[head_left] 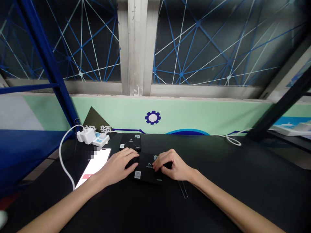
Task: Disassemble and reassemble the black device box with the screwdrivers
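Note:
A flat black box with a square code label and small white print, which looks like a set-top box, lies on the black table between my hands. My left hand is beside its left edge, fingers stretched out and thumb apart, holding nothing. Over the right part of the box, my right hand is bent with its fingertips drawn together on the top face, near a small sticker. Anything pinched there is hidden. Two thin metal prongs, like tweezers, show below the right wrist; their other end is out of sight.
A second similar black box lies behind. To the left are a lit phone, a white power strip with a plugged-in charger, and a looping white cable. Another white cable runs along the back right.

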Tool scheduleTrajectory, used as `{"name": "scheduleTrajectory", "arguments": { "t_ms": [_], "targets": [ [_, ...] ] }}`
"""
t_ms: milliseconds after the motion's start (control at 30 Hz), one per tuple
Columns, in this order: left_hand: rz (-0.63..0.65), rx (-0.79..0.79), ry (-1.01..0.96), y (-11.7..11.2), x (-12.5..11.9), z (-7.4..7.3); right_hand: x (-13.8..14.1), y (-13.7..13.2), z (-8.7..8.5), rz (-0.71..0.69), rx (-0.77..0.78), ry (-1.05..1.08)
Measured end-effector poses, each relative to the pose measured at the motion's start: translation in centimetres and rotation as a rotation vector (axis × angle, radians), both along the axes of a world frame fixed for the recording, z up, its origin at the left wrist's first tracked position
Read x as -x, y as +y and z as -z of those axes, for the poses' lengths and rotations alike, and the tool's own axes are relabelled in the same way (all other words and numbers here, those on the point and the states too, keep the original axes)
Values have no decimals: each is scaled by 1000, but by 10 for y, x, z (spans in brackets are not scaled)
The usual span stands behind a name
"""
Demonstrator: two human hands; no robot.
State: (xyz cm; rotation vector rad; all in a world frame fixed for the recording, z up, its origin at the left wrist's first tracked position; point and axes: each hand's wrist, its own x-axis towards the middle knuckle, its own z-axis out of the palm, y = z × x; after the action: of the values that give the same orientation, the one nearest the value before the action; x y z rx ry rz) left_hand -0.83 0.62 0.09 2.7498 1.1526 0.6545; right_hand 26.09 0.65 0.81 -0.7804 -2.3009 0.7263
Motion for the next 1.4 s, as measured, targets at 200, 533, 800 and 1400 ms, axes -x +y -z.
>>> {"name": "scheduleTrajectory", "arguments": {
  "t_ms": [200,533,800,1400],
  "targets": [
    [12,86,27,-5,0,-2,8,-10,-2,-57,15,41],
    [-9,159,79,-1,4,-6,-6,7,-3,283,-361,-93],
    [-52,240,124,-3,4,-9,-17,20,-3,476,-390,-207],
    [-87,414,-4,0,3,-12,-17,22,0,513,-317,-297]
  ]
}}
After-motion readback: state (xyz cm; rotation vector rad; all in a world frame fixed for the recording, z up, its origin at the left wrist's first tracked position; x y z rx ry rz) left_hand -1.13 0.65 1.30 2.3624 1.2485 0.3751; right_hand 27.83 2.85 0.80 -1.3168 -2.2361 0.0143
